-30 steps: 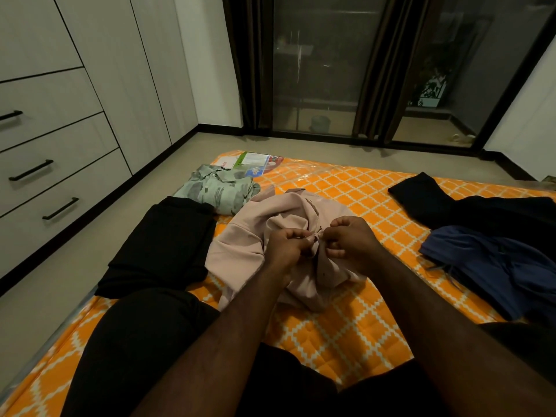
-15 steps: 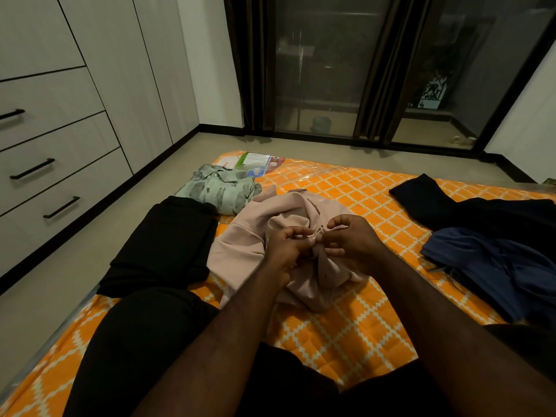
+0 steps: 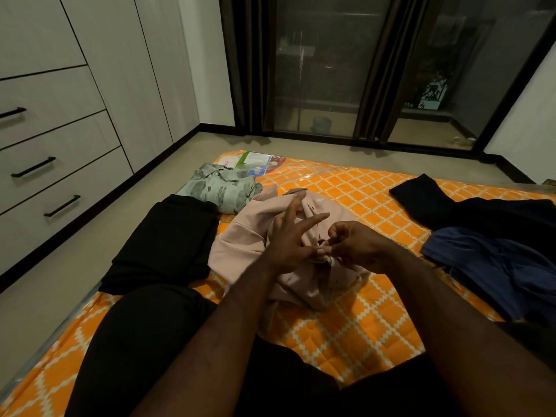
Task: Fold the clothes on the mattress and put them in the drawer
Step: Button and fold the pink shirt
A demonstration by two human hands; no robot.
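Head view showed closed drawers (image 3: 63,145); their insides were hidden. The pink shirt (image 3: 240,245) lay bunched on the orange mattress (image 3: 346,335). The left hand (image 3: 288,242) had its fingers spread wide above it. The right hand (image 3: 358,248) curled its fingers and pinched the shirt.

Garment (image 3: 237,245) centred on mattress (image 3: 355,332), trousers (image 3: 168,239) left, shirt (image 3: 219,191) behind them, clothes heap (image 3: 496,251) right, drawers (image 3: 60,164) far left
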